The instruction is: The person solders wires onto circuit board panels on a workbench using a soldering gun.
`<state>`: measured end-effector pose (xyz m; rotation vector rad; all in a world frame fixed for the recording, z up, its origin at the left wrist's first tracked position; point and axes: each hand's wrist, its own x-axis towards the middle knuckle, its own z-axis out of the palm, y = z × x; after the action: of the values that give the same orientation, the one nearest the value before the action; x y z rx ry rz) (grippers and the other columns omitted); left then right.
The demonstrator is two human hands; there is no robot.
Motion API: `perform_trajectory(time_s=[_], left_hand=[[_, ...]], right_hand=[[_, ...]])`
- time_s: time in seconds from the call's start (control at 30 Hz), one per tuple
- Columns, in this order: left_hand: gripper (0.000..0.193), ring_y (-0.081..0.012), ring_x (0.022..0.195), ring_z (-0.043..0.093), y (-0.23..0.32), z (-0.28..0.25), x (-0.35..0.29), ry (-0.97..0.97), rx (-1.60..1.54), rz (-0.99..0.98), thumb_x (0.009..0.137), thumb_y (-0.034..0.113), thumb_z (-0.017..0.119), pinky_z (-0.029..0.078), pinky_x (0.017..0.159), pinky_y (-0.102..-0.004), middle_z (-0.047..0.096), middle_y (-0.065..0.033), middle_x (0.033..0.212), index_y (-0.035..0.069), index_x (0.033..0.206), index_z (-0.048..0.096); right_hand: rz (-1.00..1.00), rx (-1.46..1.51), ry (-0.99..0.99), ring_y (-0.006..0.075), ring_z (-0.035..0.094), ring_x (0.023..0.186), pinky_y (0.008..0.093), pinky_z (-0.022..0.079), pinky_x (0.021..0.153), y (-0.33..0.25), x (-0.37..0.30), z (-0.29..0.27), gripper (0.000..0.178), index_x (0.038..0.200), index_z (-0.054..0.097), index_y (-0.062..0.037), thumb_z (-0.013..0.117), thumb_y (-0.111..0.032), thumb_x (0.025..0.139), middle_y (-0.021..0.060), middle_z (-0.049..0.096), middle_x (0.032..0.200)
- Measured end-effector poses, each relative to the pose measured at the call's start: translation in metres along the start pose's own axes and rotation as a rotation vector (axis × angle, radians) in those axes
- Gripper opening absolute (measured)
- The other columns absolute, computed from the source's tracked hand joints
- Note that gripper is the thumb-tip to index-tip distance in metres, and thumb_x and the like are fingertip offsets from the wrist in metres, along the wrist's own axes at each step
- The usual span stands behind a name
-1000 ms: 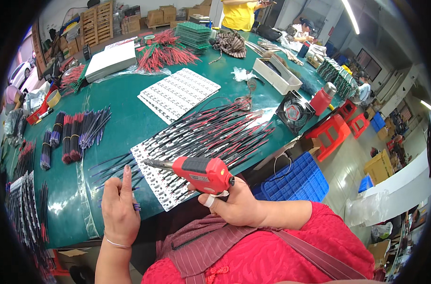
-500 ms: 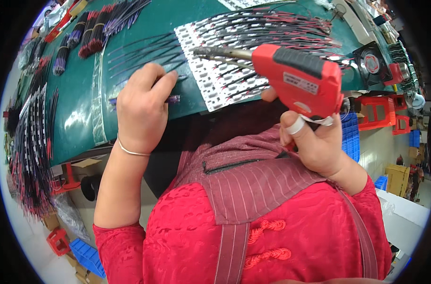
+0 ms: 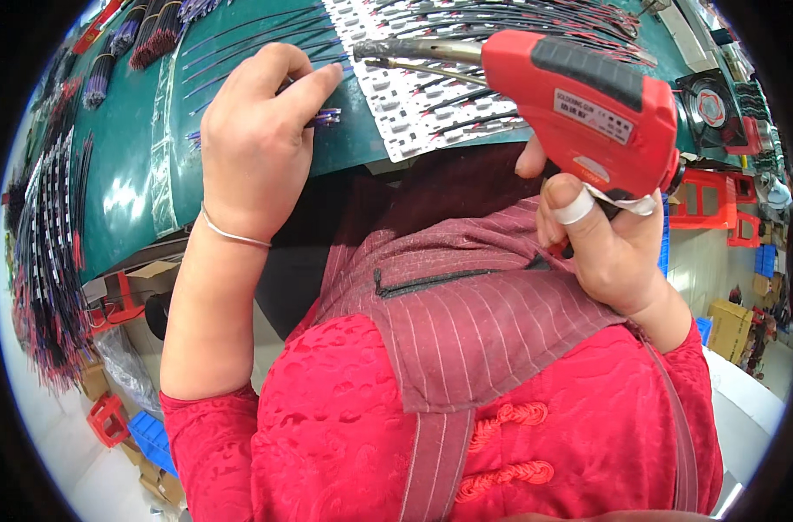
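Right hand [image 3: 612, 252] grips a red soldering gun [image 3: 579, 113], long axis crosswise, tip [image 3: 363, 50] leftward.

Beyond your right hand [image 3: 609, 252], to its right, you have a square black fan [image 3: 711, 106]. Right of that same hand, below table height, stand a red plastic stool [image 3: 708, 198] and, farther right, a tan carton [image 3: 729, 329]. Left of your left hand [image 3: 257, 135] and nearer your body, low down, are crumpled clear plastic [image 3: 128, 365], a red stool [image 3: 107, 419] and a blue crate [image 3: 153, 442].
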<state>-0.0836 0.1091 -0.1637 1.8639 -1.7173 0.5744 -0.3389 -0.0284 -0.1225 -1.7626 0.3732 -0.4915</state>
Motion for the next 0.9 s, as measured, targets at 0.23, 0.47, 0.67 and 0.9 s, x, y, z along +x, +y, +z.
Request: perform_trajectory(time_s=[0.23, 0.47, 0.67, 0.9], left_hand=[[0.039, -0.0241, 0.078, 0.063, -0.002, 0.003, 0.001, -0.018, 0.028, 0.007, 0.065, -0.011, 0.065, 0.051, 0.069, -0.0332, 0.061, -0.0072, 0.088, 0.007, 0.099, 0.073], [0.039, -0.024, 0.078, 0.064, -0.002, 0.004, 0.001, -0.021, 0.04, 0.003, 0.065, -0.01, 0.066, 0.052, 0.07, -0.0334, 0.061, -0.007, 0.089, 0.008, 0.099, 0.073], [0.04, -0.0241, 0.079, 0.064, -0.001, 0.004, 0.0, -0.022, 0.045, -0.001, 0.065, -0.01, 0.065, 0.052, 0.07, -0.0337, 0.061, -0.007, 0.089, 0.009, 0.099, 0.074], [0.039, -0.0244, 0.079, 0.064, -0.001, 0.004, 0.0, -0.021, 0.06, 0.006, 0.065, -0.01, 0.066, 0.052, 0.07, -0.0339, 0.061, -0.0069, 0.089, 0.008, 0.099, 0.074]], right_hand=[[0.022, 0.001, -0.005, 0.0092, 0.052, 0.062, 0.0252, 0.045, 0.052, 0.008, -0.001, -0.003, 0.024, 0.116, 0.055, 0.0018, 0.059, -0.014, 0.098, 0.0119, 0.06, 0.101], [0.023, 0.039, 0.051, 0.0076, 0.05, 0.06, 0.0247, 0.045, 0.052, 0.002, 0.002, 0.007, 0.026, 0.12, 0.055, 0.0028, 0.057, -0.012, 0.099, 0.016, 0.064, 0.117], [-0.009, 0.01, 0.03, 0.0071, 0.051, 0.061, 0.0237, 0.045, 0.053, 0.007, 0.004, 0.007, 0.025, 0.119, 0.056, 0.0019, 0.059, -0.012, 0.098, 0.0136, 0.064, 0.115], [-0.03, -0.06, 0.035, 0.0066, 0.052, 0.058, 0.0229, 0.043, 0.051, 0.013, 0.0, 0.002, 0.015, 0.108, 0.062, 0.0, 0.063, -0.01, 0.096, 0.0103, 0.066, 0.102]])
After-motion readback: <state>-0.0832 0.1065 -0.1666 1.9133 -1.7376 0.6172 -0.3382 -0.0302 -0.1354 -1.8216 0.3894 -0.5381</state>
